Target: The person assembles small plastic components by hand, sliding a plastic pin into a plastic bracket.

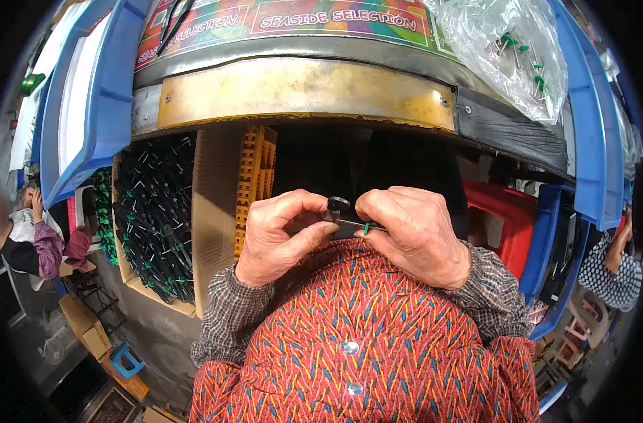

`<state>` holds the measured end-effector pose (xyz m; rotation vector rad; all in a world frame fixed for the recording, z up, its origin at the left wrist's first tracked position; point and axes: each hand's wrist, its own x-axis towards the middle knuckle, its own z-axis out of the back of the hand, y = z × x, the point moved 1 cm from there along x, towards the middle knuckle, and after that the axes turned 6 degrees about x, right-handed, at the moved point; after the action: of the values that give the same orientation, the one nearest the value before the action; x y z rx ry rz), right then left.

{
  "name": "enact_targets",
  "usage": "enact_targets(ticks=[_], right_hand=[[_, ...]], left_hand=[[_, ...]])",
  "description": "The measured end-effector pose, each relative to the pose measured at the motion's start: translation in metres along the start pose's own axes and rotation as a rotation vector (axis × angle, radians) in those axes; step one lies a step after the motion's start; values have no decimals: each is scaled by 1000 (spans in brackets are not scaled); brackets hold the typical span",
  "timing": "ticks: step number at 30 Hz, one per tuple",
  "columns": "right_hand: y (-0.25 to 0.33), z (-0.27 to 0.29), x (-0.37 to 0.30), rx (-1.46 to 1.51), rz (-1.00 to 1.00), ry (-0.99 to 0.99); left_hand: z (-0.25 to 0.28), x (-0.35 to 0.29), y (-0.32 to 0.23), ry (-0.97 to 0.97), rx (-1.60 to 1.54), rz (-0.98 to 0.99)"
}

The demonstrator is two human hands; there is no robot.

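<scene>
Close to my body, in front of the red patterned apron (349, 310), my two hands meet at a small thin metal rod (349, 223). My left hand (282, 229) is closed in a pinch on its left end, where a black round cap (338, 204) stands up beside the fingertips. My right hand (416, 229) pinches the other end, with a small green piece (366, 228) showing by the thumb. The fingers hide part of the rod, so how the cap and rod join cannot be made out.
The workbench edge bears a brass-coloured strip (300, 90). A clear plastic bag (505, 53) of green-headed pins lies on the right. Below left, a cardboard box (214, 211) holds many black-and-green pieces beside an orange crate (254, 169). Blue bins (113, 106) flank the bench; people sit at both sides.
</scene>
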<state>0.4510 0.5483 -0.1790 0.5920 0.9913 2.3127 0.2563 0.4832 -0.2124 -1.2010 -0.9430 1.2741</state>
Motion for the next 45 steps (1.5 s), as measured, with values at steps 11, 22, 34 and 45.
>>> enact_targets(ticks=[11, 22, 34, 45], right_hand=[[-1, 1, 0, 104, -39, -4], [-3, 4, -5, 236, -180, -10], [-4, -4, 0, 356, -229, -29], [-9, -2, -5, 320, -240, 8]], left_hand=[[-3, 1, 3, -18, 70, -25], [-8, -1, 2, -35, -66, 26], [-10, 0, 7, -83, 25, 15], [-11, 0, 6, -97, -2, 36]])
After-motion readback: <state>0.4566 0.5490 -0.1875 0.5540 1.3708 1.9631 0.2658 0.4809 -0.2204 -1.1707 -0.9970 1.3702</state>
